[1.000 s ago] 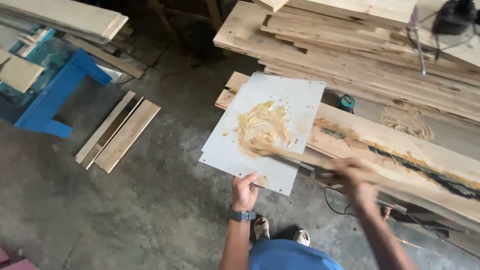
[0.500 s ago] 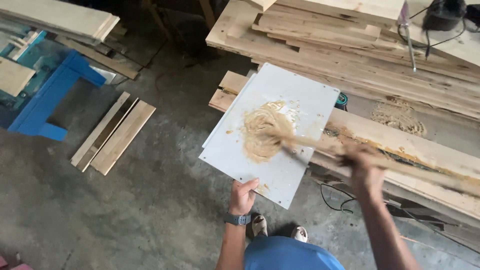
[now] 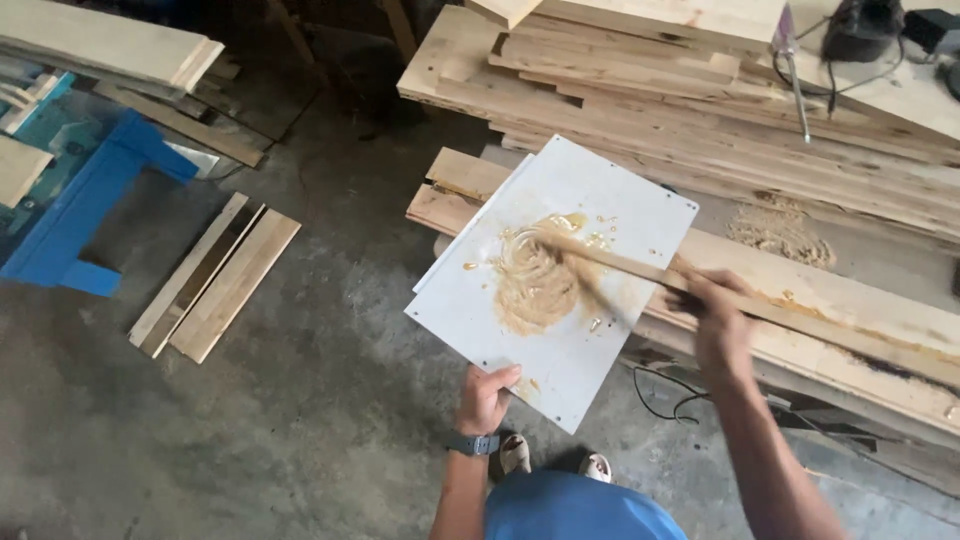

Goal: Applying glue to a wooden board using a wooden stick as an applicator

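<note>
A white flat panel [image 3: 620, 215] lies tilted over wooden planks, with a tan, sticky paste [image 3: 535, 280] smeared at its middle. My left hand [image 3: 487, 397], with a watch on the wrist, grips the panel's near edge. My right hand [image 3: 712, 312] is blurred and holds a thin wooden stick [image 3: 612, 262] whose tip sits in the paste.
A long plank [image 3: 850, 300] with a dark crack lies under the panel. More boards [image 3: 640, 90] are stacked behind, with a power tool [image 3: 860, 30] and cable. Short boards [image 3: 215, 275] lie on the concrete floor at left beside a blue stand [image 3: 80, 215]. A black cable [image 3: 665, 395] runs near my feet.
My right hand has swung the stick across the paste, from the lower part toward its upper left. The left hand stays on the panel's edge.
</note>
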